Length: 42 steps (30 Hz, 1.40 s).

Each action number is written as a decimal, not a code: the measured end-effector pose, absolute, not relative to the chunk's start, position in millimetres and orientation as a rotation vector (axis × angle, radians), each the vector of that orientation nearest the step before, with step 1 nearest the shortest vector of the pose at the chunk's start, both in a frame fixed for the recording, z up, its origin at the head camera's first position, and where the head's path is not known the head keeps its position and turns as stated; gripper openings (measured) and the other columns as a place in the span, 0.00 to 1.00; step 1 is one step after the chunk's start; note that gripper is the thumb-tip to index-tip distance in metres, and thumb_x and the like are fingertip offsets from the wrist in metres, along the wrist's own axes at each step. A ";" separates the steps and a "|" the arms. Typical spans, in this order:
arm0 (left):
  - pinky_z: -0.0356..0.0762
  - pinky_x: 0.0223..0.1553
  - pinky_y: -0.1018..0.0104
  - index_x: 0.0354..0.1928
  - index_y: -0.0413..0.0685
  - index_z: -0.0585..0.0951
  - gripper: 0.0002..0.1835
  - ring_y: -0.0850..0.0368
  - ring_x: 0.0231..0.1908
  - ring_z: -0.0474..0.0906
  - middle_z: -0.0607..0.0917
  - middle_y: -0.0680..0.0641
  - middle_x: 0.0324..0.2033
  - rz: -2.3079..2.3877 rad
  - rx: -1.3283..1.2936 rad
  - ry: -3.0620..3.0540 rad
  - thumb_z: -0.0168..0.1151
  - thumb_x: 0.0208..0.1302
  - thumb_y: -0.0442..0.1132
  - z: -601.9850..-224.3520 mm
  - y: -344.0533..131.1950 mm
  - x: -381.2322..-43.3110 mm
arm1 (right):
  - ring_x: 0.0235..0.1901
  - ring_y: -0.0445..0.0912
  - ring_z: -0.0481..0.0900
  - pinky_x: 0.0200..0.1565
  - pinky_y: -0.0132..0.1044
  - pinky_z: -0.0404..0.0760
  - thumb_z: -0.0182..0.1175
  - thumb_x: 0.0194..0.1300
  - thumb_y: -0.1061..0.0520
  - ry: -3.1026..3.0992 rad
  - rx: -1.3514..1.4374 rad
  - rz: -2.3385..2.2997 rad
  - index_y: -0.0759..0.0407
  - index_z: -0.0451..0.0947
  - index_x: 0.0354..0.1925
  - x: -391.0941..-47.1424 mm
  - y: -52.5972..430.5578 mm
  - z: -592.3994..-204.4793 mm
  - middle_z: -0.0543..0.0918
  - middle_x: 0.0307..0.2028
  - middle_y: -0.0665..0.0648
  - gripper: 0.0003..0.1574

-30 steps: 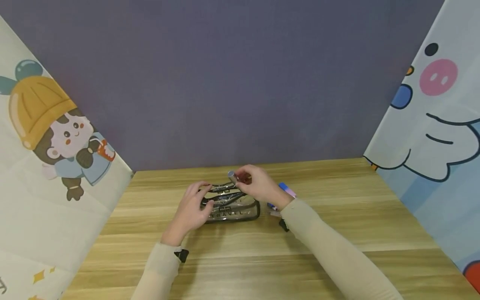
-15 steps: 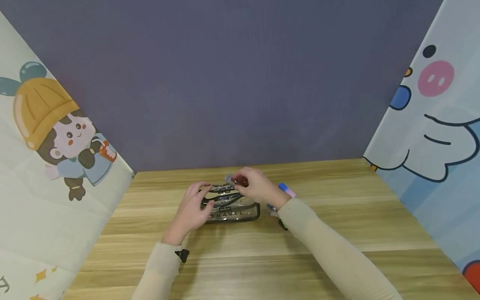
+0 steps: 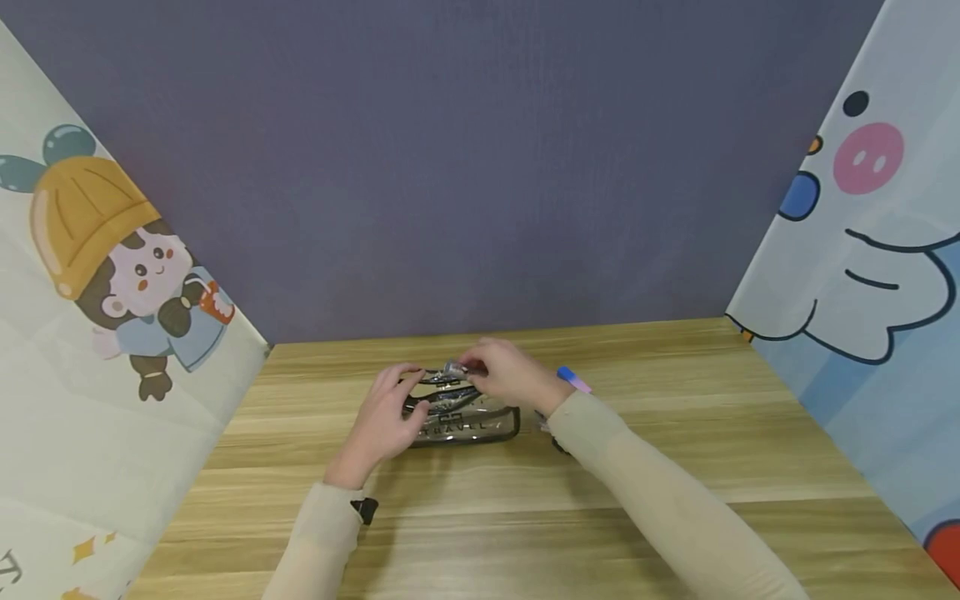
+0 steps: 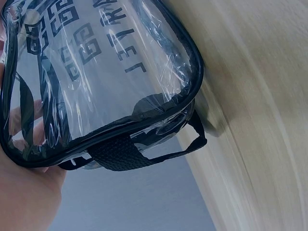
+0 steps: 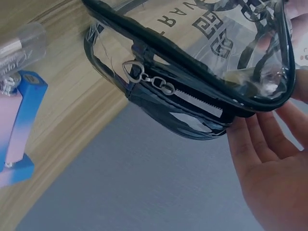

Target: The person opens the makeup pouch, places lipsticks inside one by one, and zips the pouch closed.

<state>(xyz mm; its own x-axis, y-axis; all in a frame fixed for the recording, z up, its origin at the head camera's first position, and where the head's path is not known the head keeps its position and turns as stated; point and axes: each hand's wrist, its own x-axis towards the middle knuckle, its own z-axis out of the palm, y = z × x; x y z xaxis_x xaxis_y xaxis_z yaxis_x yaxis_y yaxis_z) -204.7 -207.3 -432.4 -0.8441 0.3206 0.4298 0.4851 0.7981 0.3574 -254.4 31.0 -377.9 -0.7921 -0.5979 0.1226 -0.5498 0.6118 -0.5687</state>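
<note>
A clear plastic travel bag (image 3: pixel 457 429) with black trim and dark lettering stands on the wooden table, its top parted. My left hand (image 3: pixel 378 417) grips its left end, thumb in front and fingers over the back edge. Through the clear side in the left wrist view, some fingers (image 4: pixel 21 120) show. At the bag's opening my right hand (image 3: pixel 506 371) pinches a small silvery cylinder (image 3: pixel 452 369), mostly hidden by the rim and fingers. In the right wrist view, that hand (image 5: pixel 269 163) is close against the bag's edge, near a zipper with a metal pull (image 5: pixel 134 72).
Right of the bag lie a blue-and-pink object (image 3: pixel 574 379), seen as slim blocks in the right wrist view, and a clear-wrapped item (image 5: pixel 21 50). A dark grey panel (image 3: pixel 480 167) rises behind the table (image 3: pixel 480 517). Printed cloths hang at both sides.
My right hand has moved slightly left and down, lowering the silvery cylinder from above the rim into the bag's opening. The left hand keeps its hold on the bag.
</note>
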 end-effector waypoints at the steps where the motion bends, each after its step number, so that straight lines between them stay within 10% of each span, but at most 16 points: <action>1: 0.66 0.67 0.43 0.64 0.34 0.77 0.28 0.40 0.67 0.65 0.75 0.39 0.64 -0.658 -0.611 -2.639 0.58 0.66 0.44 -432.7 -207.5 -204.8 | 0.37 0.39 0.79 0.42 0.30 0.82 0.64 0.69 0.62 2.760 -0.982 -0.897 0.59 0.83 0.55 -254.3 30.3 -377.1 0.82 0.40 0.49 0.17; 42: 0.65 0.68 0.42 0.65 0.33 0.76 0.29 0.41 0.67 0.65 0.74 0.39 0.65 -0.645 -0.598 -2.672 0.57 0.66 0.45 -433.8 -205.7 -202.4 | 0.37 0.42 0.79 0.43 0.34 0.82 0.63 0.70 0.61 2.844 -0.935 -0.774 0.62 0.84 0.52 -244.0 23.4 -376.3 0.83 0.43 0.53 0.14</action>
<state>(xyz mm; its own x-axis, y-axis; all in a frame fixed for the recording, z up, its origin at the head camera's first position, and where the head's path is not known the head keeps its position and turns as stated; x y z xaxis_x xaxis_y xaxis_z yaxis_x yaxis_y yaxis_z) -202.4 -205.7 -433.8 -0.8586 0.3193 0.4011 0.4671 0.8097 0.3553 -244.0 23.4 -376.3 -0.8161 -0.5681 0.1058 -0.5434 0.6922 -0.4750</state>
